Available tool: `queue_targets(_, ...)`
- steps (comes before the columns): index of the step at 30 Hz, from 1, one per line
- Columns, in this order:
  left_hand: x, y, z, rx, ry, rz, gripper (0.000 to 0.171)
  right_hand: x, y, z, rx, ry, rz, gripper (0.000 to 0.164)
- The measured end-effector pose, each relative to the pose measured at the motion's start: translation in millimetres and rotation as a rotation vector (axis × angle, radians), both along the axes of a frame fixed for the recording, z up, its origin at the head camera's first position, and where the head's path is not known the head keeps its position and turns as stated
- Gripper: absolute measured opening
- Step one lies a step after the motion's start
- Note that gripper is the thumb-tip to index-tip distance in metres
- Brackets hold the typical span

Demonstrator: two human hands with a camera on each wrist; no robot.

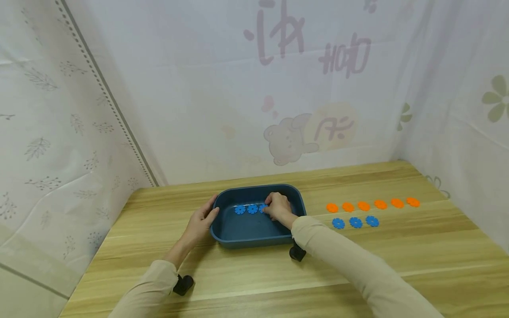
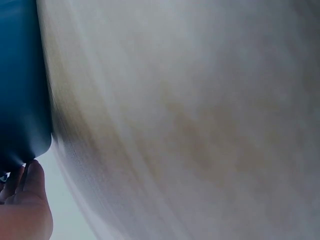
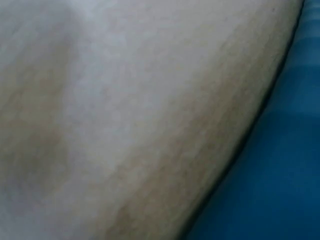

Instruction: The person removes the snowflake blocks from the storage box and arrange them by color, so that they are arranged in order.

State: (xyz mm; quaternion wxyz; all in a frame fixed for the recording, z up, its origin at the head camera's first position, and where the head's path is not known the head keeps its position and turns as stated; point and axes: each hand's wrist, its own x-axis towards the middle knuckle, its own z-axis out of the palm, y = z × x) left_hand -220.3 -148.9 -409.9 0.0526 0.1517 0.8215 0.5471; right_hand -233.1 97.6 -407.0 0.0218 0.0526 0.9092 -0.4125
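A dark blue rectangular tub (image 1: 254,242) stands on the wooden table. My left hand (image 1: 202,221) grips its left wall, thumb at the rim and fingers along the outside. Seen from the left wrist, the thumb and fingers (image 2: 34,182) meet the tub's corner (image 2: 25,120). Inside lie two blue notched discs, one at the left (image 1: 240,210) and another beside it (image 1: 252,209). My right hand (image 1: 279,207) reaches into the tub and pinches a third blue notched disc (image 1: 262,208) in line with them; its fingers partly cover it. The right wrist view shows only table and tub wall (image 3: 270,175).
Right of the tub, several orange notched discs (image 1: 363,206) lie in a row. In front of them is a shorter row of three blue discs (image 1: 355,222). A printed cloth (image 1: 222,110) hangs behind the wooden table (image 1: 246,282), with cloth at both sides too.
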Motion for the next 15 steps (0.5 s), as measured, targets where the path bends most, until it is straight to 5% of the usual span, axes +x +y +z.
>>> queue_targets(15, 0.4, -0.9, -1.2, 0.001, 0.023, -0.005, 0.052, 4.3, 0.3, 0.7, -0.020, -0.006, 0.048, 0.023)
